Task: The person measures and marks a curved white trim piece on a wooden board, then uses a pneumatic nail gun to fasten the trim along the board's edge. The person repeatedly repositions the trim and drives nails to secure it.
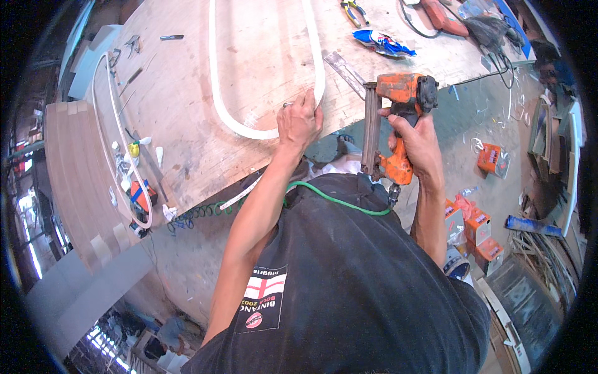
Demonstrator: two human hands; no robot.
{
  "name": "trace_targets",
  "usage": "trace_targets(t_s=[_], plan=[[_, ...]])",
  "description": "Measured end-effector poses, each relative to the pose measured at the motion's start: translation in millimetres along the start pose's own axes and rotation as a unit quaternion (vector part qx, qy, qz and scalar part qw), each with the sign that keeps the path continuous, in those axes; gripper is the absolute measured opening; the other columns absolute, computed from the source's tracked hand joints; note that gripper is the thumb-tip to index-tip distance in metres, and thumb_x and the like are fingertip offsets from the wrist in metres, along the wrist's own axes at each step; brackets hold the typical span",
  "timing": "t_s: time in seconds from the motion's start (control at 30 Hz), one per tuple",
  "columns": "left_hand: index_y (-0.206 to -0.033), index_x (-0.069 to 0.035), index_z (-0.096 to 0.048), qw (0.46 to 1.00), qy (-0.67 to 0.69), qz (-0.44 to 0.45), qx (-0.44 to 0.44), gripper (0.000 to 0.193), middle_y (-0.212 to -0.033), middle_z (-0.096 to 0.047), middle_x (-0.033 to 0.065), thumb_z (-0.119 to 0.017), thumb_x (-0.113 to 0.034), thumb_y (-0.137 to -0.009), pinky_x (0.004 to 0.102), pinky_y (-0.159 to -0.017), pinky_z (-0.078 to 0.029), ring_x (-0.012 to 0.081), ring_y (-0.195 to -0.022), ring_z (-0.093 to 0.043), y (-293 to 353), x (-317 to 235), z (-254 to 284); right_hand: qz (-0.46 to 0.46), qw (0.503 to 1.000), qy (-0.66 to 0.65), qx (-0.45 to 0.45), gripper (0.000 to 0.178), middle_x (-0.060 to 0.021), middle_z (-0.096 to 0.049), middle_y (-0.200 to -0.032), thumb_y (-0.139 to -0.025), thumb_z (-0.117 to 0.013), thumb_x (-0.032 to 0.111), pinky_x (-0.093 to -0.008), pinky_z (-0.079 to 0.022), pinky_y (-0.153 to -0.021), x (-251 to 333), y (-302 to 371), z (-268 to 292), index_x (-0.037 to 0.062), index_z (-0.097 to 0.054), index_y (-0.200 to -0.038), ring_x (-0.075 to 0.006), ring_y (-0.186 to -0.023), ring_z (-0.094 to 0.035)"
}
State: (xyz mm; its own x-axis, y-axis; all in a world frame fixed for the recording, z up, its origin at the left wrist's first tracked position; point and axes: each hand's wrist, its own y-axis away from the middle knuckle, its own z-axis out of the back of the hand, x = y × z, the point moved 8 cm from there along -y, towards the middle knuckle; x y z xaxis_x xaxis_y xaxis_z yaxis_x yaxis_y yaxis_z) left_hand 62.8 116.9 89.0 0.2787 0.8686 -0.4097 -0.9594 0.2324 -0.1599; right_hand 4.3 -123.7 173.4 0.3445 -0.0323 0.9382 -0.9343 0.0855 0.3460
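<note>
My left hand [300,123] has its fingers closed on a white U-shaped strip [222,107] near the front edge of the wooden table [180,118]. Both ends of the strip run out of view at the top. In my right hand [418,140] is an orange and black pneumatic nail gun [398,93], gripped by its handle and held upright beside the table edge. A green air hose [339,201] crosses in front of my dark shirt toward the gun's base. A metal straightedge [346,71] lies on the table between the strip and the gun.
Pliers [354,12], a blue and white packet [384,43] and a red power tool [443,17] lie at the table's far right. Another white looped strip [98,93] rests at the left. Orange and white boxes [493,160] and wood offcuts [529,258] stand on the floor, right.
</note>
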Motion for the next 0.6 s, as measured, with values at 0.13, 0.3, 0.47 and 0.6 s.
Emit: trace_targets(t_s=[0.13, 0.3, 0.47, 0.6], plan=[[-0.101, -0.005, -0.073, 0.997, -0.060, -0.024, -0.045, 0.028, -0.086, -0.075, 0.0152, -0.074, -0.025, -0.082, 0.0484, -0.066, -0.058, 0.0348, -0.071, -0.075, -6, -3, 1, 0.002, 0.999, 0.003, -0.032, 0.045, -0.0112, -0.074, -0.116, -0.098, -0.065, 0.009, -0.0255, -0.049, -0.055, 1, 16, -1, -0.0002, -0.055, -0.141, -0.0094, -0.059, -0.059], [-0.078, -0.009, -0.075, 0.993, -0.084, -0.039, -0.068, 0.024, -0.079, -0.075, 0.0131, -0.075, -0.033, -0.080, 0.0452, -0.073, -0.050, 0.0318, -0.065, -0.072, -19, -3, 3, 0.018, 0.999, -0.010, -0.034, 0.044, -0.0113, -0.074, -0.115, -0.098, -0.066, 0.008, -0.0250, -0.049, -0.055, -2, 27, -2, -0.0005, -0.055, -0.141, -0.0093, -0.059, -0.059], [-0.077, -0.014, -0.080, 0.990, -0.114, 0.079, 0.017, 0.031, -0.078, -0.077, 0.0126, -0.074, -0.044, -0.083, 0.0453, -0.083, -0.041, 0.0318, -0.075, -0.074, -53, -1, -9, 0.016, 0.999, -0.015, -0.037, 0.044, -0.0115, -0.075, -0.115, -0.099, -0.066, 0.008, -0.0250, -0.050, -0.055, -7, 34, -4, -0.0012, -0.056, -0.141, -0.0094, -0.058, -0.059], [-0.083, -0.014, -0.082, 0.987, -0.083, 0.124, 0.064, 0.033, -0.081, -0.078, 0.0127, -0.076, -0.046, -0.084, 0.0466, -0.086, -0.043, 0.0331, -0.085, -0.075, -57, 8, -12, 0.022, 0.999, -0.011, -0.034, 0.041, -0.0111, -0.075, -0.115, -0.099, -0.066, 0.008, -0.0248, -0.050, -0.055, -4, 41, -6, -0.0015, -0.059, -0.139, -0.0093, -0.058, -0.059]])
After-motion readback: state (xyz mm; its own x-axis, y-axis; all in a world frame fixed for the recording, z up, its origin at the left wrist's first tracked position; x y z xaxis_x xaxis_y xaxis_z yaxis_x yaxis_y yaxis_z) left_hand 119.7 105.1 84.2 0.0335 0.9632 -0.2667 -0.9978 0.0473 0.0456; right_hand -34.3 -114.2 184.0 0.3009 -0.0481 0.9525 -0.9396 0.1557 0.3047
